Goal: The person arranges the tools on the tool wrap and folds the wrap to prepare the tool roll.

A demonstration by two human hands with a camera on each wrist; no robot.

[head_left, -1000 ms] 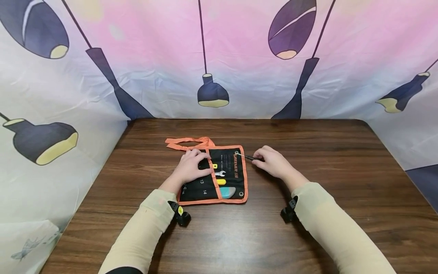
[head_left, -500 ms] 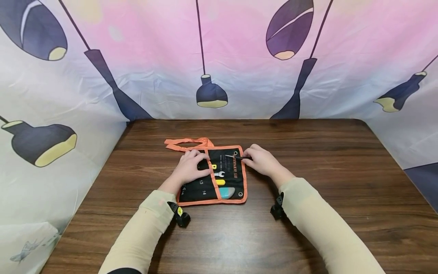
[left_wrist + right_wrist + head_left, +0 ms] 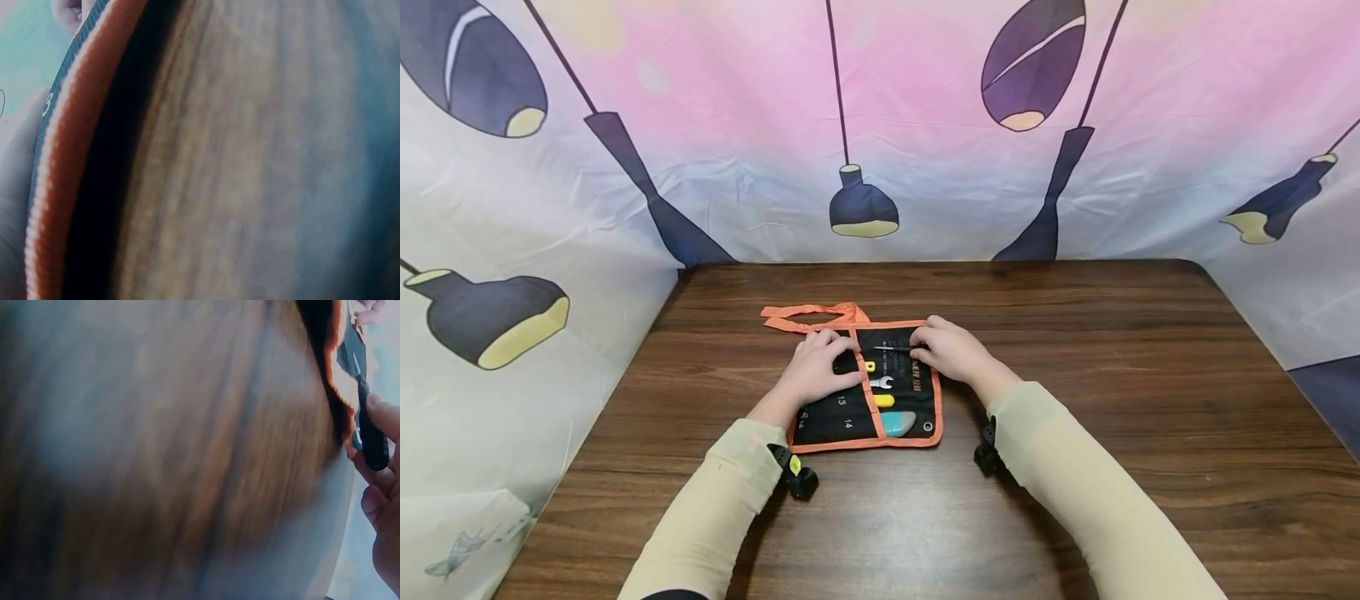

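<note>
A black tool pouch (image 3: 827,417) with orange edging lies unrolled on the table. My left hand (image 3: 815,367) holds it at the orange pocket edge, thumb and forefinger apart along that edge. Over the pouch's right part, my right hand (image 3: 953,350) pinches a screwdriver by its black handle (image 3: 373,434). Its thin metal shaft (image 3: 883,347) points left at the pocket edge; the handle is hidden by the fingers in the head view. From the pocket stick out a wrench (image 3: 882,382), a yellow handle (image 3: 883,401), a small yellow end (image 3: 870,367) and a teal-and-grey tool (image 3: 897,423).
An orange tie strap (image 3: 808,313) lies looped beyond the pouch. The dark wooden table (image 3: 1112,358) reaches back to a printed cloth backdrop (image 3: 760,125). A metal eyelet (image 3: 928,427) sits in the pouch's near right corner.
My right hand has moved left with the screwdriver, from beside the pouch to over its right edge, bringing the shaft near the pocket edge. The left hand has stayed in place.
</note>
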